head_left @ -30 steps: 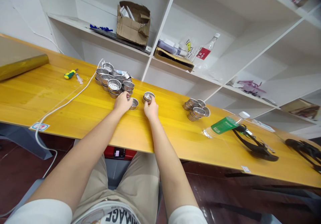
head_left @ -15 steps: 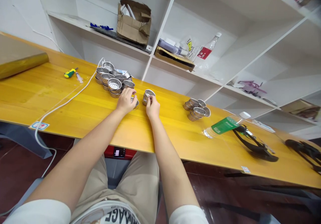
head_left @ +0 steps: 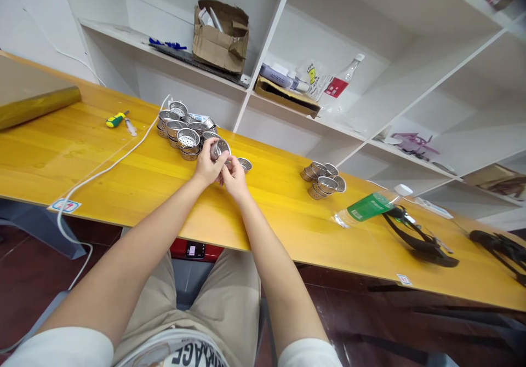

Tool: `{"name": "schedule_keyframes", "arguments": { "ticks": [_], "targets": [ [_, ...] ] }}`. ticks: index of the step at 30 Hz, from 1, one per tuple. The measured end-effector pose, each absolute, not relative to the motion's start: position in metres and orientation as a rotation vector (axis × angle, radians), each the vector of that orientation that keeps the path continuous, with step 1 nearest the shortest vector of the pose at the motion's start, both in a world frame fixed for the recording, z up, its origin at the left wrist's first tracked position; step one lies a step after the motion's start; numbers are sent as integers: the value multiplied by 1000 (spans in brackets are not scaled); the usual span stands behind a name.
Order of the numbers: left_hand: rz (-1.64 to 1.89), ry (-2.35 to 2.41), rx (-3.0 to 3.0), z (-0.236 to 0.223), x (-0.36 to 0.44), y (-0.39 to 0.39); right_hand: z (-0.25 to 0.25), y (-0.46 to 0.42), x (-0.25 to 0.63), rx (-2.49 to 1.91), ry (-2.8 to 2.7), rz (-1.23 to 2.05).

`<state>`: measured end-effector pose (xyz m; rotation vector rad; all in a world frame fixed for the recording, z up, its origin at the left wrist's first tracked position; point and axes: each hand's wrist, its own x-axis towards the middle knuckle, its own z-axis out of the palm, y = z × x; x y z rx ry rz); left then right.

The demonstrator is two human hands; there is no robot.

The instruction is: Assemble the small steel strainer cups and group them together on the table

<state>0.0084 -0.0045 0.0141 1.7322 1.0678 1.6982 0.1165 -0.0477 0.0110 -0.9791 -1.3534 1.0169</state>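
Observation:
My left hand [head_left: 207, 164] is closed around a small perforated metal strainer cup [head_left: 222, 147], tilted with its mouth facing up. My right hand [head_left: 234, 176] meets it from the right, its fingertips pinched at the cup's lower side. Just behind my right fingers, another strainer cup [head_left: 245, 164] stands on the table, partly hidden. To the left of my hands sits a cluster of stacked strainer cups [head_left: 188, 138]. A smaller group of the same cups [head_left: 326, 185] is off to the right.
On the yellow table [head_left: 283, 213] lie a white cable [head_left: 119, 159], a green and yellow screwdriver [head_left: 115, 119] and a rolled sheet [head_left: 41, 107] to the left. A plastic bottle [head_left: 372, 206] and a black headset strap [head_left: 419, 244] lie to the right. White shelves [head_left: 263, 38] stand behind.
My right hand has moved left from the cup it was touching to join my left hand. A strainer cup is now raised and tilted between both hands.

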Motion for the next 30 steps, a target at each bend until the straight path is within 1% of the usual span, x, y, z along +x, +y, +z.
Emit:
{"name": "schedule_keyframes", "arguments": {
  "ticks": [2,7,10,16,23,27,30],
  "targets": [
    [1721,1056,1729,15,9,-4,12,-49,121,-1013,-1404,944],
    [1686,1088,1744,21,7,-8,16,-52,133,-1130,-1538,591],
    [1659,1047,1735,24,5,-10,16,-51,133,-1090,-1553,528],
    [1626,962,1704,19,4,-8,22,-50,126,-995,-1420,831],
    [1552,879,1811,15,3,-7,33,-52,138,-902,-1221,1174],
    [1530,841,1854,17,4,-11,31,-48,144,-882,-1179,1199],
    [1510,829,1894,17,5,-14,26,-43,147,-877,-1230,1112]
  ]
}}
